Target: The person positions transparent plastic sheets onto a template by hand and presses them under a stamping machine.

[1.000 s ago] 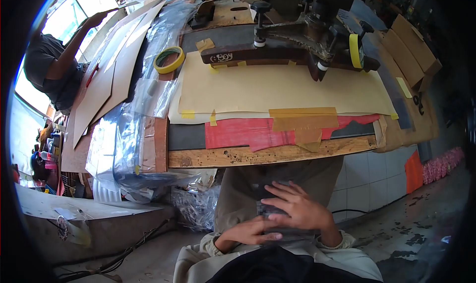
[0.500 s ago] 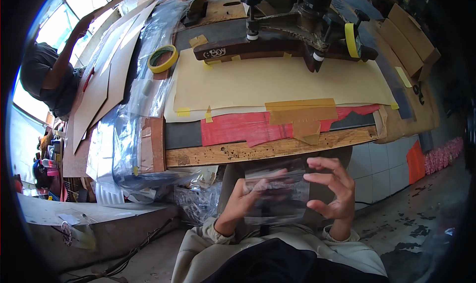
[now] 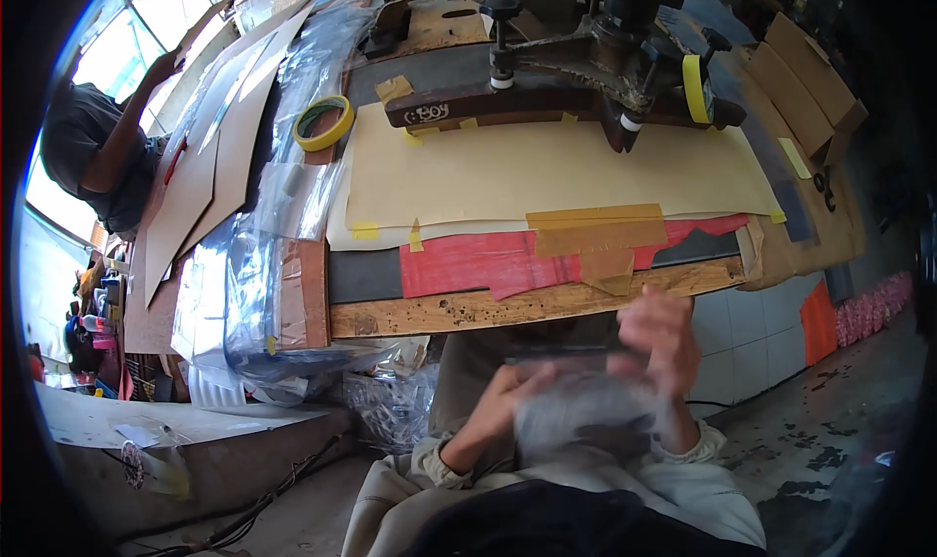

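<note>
A clear plastic sheet (image 3: 586, 415) is held up over the person's lap, just to the right of the left hand (image 3: 503, 396) and below, slightly leftward of, the fingers of the right hand (image 3: 661, 342). Its long axis seems to run crosswise, from one hand toward the other, though blur softens its outline. The left hand is nearer: its thumb and fingers appear pinched on the sheet's left edge. The right fingers look bent, but too smeared to tell whether they pinch anything.

Past the fingertips, apart from both hands, is the wooden edge of the table (image 3: 429, 315). Beyond that lie a red strip (image 3: 444, 267), brown tape (image 3: 597, 233) and broad cream paper (image 3: 527, 171), with a heavy metal frame (image 3: 576, 74) farther out. Away to the left of the fingers are a yellow tape roll (image 3: 335, 138) and loose plastic sheeting (image 3: 259, 274); far right, a cardboard box (image 3: 805, 83) and the scuffed floor (image 3: 830, 411).
</note>
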`<state>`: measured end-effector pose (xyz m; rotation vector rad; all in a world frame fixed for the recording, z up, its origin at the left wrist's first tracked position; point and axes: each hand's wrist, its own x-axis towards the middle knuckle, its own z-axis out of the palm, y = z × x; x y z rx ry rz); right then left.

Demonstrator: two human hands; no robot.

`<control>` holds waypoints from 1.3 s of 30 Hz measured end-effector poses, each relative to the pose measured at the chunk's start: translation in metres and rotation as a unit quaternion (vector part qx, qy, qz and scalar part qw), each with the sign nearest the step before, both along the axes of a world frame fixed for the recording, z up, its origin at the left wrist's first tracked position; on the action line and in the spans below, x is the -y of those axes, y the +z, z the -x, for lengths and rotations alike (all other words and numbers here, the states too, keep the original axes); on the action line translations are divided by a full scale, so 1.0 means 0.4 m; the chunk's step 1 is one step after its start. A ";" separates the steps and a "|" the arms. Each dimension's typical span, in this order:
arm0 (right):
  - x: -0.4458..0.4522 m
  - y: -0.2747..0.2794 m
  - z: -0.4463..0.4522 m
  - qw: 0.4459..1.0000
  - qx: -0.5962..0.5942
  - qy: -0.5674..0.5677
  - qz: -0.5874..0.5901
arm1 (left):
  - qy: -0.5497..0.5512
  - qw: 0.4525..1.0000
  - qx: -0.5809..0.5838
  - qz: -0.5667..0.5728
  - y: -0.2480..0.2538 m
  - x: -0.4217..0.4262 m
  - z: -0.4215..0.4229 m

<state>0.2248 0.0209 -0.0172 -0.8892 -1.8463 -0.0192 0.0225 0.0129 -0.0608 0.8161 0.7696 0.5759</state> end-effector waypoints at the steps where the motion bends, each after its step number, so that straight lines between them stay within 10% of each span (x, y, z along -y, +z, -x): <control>1: -0.021 0.008 0.001 0.998 -0.025 -0.045 0.043 | 0.014 1.000 -0.020 -0.001 -0.030 0.023 -0.012; 7: -0.103 0.038 0.043 0.952 -0.034 -0.251 0.173 | -0.016 0.998 0.054 0.042 -0.058 0.042 -0.013; 17: -0.281 0.057 0.118 0.953 0.255 -0.132 0.098 | -0.027 0.994 0.081 0.072 -0.050 0.034 -0.010; 39: -0.265 0.024 0.140 0.946 0.249 -0.176 0.113 | -0.026 0.995 0.057 0.074 -0.090 0.002 0.001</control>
